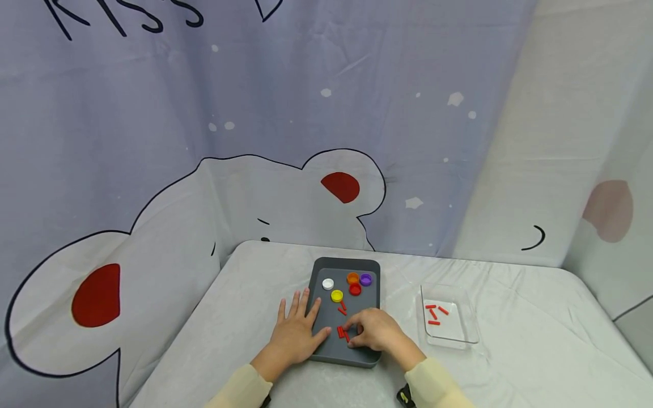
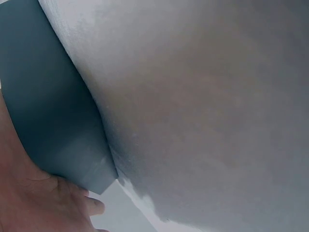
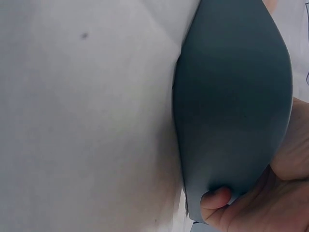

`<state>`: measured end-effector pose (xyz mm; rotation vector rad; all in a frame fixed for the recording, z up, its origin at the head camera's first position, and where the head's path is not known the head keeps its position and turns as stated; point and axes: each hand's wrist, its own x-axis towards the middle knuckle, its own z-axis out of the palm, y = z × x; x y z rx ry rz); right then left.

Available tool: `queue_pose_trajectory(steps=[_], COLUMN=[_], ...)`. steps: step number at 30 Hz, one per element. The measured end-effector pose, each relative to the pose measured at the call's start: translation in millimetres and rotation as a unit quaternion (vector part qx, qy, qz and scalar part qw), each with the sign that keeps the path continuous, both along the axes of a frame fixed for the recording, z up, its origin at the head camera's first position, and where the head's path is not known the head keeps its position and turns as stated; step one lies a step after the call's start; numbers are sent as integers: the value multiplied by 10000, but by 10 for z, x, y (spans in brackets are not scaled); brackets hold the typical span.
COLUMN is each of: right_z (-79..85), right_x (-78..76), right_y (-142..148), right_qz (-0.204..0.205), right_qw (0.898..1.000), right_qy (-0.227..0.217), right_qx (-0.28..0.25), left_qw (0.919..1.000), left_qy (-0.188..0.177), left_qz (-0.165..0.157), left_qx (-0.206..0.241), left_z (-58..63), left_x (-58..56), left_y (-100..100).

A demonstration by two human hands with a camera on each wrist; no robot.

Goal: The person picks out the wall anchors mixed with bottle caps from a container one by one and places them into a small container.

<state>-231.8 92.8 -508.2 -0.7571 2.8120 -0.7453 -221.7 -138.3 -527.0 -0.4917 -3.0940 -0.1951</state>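
A dark grey rectangular tray (image 1: 326, 354) lies on the white-covered table. My left hand (image 1: 295, 338) rests over its left edge with fingers spread straight. At the tray's near part, my right hand (image 1: 376, 330) pinches a small red stick (image 1: 347, 336) between thumb and index finger. Right beside it lies another short red stick (image 1: 340, 332). Farther up are two more red sticks (image 1: 342, 311), just below a yellow round cap (image 1: 336, 296). A white cap (image 1: 328, 284), an orange cap (image 1: 352, 277), a purple cap (image 1: 365, 279) and a red cap (image 1: 355, 289) sit toward the far end.
To the right of the tray stands a clear plastic box (image 1: 466, 340) holding several red sticks (image 1: 433, 323). A printed curtain (image 1: 285, 102) hangs behind the table. In the wrist views, the tray's outer side (image 3: 231, 96) fills much of the picture.
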Motion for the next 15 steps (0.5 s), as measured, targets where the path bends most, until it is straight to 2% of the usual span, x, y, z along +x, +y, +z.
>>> queue_pose_trajectory(steps=[6,15], right_z=[-6,-32], right_x=[7,32], right_y=[-5,-33], right_qz=[42,-56], right_qw=[9999,9986], right_qy=[134,516], right_qx=[22,97], left_qw=[9999,9999], left_qy=[-100,-99], left_qz=[-5,8], left_qx=[29,-56], left_z=[90,75], left_x=[32,22], left_y=[23,24])
